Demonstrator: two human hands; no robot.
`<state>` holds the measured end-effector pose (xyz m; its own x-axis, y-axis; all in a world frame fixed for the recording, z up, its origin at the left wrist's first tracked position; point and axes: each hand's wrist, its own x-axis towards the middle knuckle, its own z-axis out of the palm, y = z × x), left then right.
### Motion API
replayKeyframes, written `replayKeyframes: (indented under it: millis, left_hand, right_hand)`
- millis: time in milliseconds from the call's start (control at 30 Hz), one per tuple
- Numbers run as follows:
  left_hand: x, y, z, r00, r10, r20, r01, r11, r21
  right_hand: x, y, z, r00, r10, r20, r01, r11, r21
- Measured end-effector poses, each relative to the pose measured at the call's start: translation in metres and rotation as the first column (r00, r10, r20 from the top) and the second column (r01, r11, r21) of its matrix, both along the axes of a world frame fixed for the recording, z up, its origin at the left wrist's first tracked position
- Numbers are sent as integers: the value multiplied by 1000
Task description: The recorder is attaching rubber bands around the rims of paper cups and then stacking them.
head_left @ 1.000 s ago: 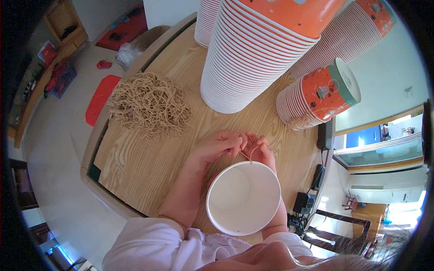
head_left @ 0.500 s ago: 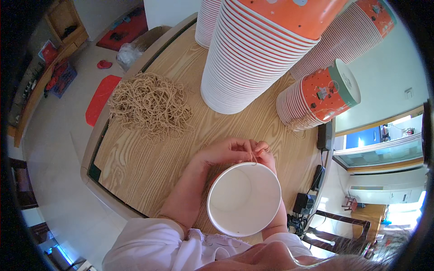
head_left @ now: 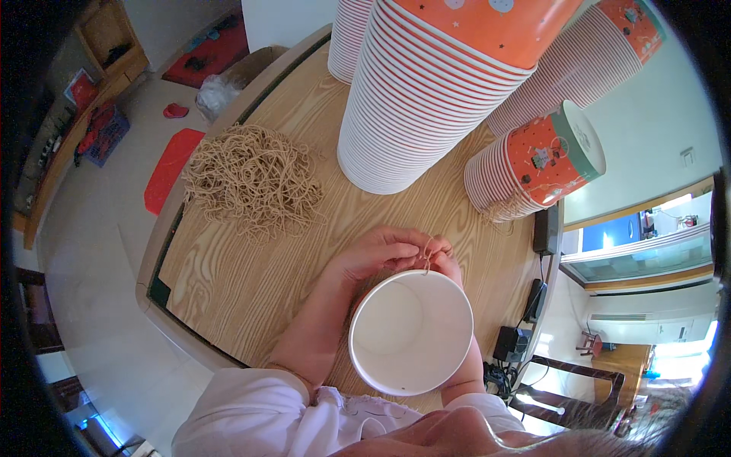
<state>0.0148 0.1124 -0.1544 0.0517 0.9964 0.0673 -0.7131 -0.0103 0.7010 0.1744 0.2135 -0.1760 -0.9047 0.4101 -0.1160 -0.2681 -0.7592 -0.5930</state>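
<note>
A white paper cup (head_left: 410,332) with an open mouth faces me near the table's front edge. My left hand (head_left: 377,255) and my right hand (head_left: 447,263) meet at its far rim, fingers pinched on a thin tan string (head_left: 428,254) that loops at the rim. The right hand is mostly hidden behind the cup. A loose heap of the same tan string (head_left: 251,181) lies on the wooden table (head_left: 228,274) to the left.
Tall stacks of orange and white paper cups (head_left: 426,91) rise at the back of the table, with a shorter stack (head_left: 533,160) lying tilted at the right. A black power adapter and cables (head_left: 514,343) hang off the right edge. Red mats lie on the floor at left.
Both hands have shifted slightly along the cup's far rim while working the string. The cup has stayed almost in place.
</note>
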Motion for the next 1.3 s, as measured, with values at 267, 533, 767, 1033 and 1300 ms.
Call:
replayKeyframes:
  millis: [267, 533, 767, 1033, 1300]
  left_hand:
    - [-1, 0, 16, 986, 50, -159, -62, 996, -72]
    - [2, 3, 17, 919, 128, -374, -178, 979, -101]
    - [4, 8, 3, 921, 184, -342, -206, 978, -29]
    - [5, 8, 0, 955, 177, -236, -198, 978, -65]
    - [-5, 2, -1, 968, 199, -153, -212, 974, -75]
  right_hand:
    - [-7, 1, -6, 969, -120, -216, 126, 992, 11]
    - [0, 6, -10, 990, -86, -112, 95, 992, 80]
    - [-5, 8, -6, 990, -59, -129, 71, 994, 87]
    - [-6, 13, -6, 999, -38, -21, 41, 978, 206]
    - [5, 0, 25, 1000, 19, 4, -20, 981, 195]
